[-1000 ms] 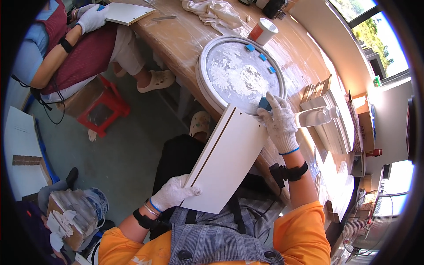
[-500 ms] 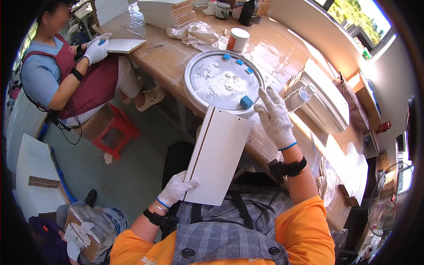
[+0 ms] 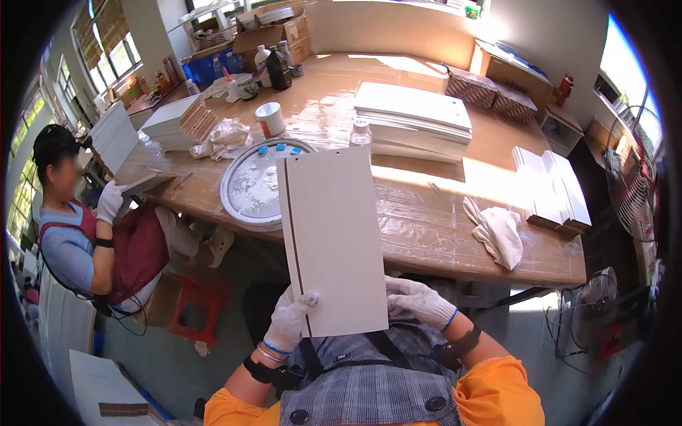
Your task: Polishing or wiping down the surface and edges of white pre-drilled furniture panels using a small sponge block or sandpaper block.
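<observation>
A white board (image 3: 334,241) with a dark groove along its left side and small holes near its top edge stands tilted up before me. My left hand (image 3: 290,319), in a white glove, grips its lower left edge, thumb on the face. My gloved right hand (image 3: 423,302) is at the lower right edge, fingers curled against it; their tips are partly hidden. Behind the board lies a round grey tray (image 3: 226,192) smeared with white paste, partly covered by the board. Small blue pieces (image 3: 280,147) lie on its far side.
On the table (image 3: 419,241) are stacked white boards (image 3: 412,121), a clear bottle (image 3: 361,133), a white tub (image 3: 270,119), a cloth (image 3: 497,231) and more boards (image 3: 550,184) at right. A co-worker (image 3: 78,234) sits at left holding a board. A fan (image 3: 629,170) stands far right.
My right hand has come down from beside the tray to the board's right edge. The board is more upright and now hides part of the tray. My view has turned right.
</observation>
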The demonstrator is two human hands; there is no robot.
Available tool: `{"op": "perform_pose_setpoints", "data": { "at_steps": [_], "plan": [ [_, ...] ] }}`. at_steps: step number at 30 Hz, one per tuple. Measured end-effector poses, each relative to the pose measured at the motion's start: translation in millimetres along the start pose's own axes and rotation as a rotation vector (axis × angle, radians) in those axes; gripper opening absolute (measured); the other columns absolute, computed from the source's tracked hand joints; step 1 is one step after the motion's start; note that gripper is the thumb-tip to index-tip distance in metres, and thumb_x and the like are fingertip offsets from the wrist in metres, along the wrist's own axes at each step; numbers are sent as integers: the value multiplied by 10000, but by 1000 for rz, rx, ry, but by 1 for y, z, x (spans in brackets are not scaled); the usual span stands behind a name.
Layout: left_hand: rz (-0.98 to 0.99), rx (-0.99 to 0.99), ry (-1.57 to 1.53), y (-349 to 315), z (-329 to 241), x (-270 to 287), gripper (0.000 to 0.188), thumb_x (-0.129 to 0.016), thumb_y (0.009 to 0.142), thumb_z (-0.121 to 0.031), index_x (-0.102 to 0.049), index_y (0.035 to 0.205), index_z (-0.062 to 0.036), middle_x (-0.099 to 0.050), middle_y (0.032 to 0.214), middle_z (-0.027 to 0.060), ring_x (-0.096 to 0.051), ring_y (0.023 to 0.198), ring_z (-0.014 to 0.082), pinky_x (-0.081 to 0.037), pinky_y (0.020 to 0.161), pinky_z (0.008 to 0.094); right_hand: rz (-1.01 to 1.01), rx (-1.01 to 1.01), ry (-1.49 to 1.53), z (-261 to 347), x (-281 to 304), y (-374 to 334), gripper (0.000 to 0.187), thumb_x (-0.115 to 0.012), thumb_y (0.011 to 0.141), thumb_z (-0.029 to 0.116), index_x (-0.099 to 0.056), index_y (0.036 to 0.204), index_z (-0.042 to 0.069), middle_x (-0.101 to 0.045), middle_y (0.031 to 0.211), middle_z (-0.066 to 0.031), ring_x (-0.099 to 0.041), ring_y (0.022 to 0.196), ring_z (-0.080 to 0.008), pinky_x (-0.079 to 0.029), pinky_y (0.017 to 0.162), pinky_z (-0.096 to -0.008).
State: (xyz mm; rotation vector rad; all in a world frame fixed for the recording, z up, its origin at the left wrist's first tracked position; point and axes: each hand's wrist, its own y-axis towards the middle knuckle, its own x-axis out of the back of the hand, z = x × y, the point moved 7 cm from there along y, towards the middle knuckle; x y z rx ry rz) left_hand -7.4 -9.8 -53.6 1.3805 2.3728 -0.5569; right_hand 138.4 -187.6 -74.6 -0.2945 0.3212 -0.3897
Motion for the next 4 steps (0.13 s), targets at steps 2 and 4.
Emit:
{"op": "perform_pose_setpoints", "data": {
  "at_steps": [2,4],
  "plan": [
    [111,32,3,21,10,-35,415,-607,875,-173,-484,1245,-33,-594,1109,47,-600,1011,164,-523,847,322,57,135,-191,0,-10,-12,550,-573,904,150,-379,1413,74,-616,1098,-64,-568,939,-99,-489,828,-259],
    [80,4,20,29,4,-80,477,-633,871,-208,-444,1286,-69,-570,1155,85,-599,1047,211,-508,899,332,132,-23,-62,-15,-10,-30,644,-583,898,148,-279,1466,120,-530,1253,-73,-532,1060,-124,-472,875,-265]
  ]
}}
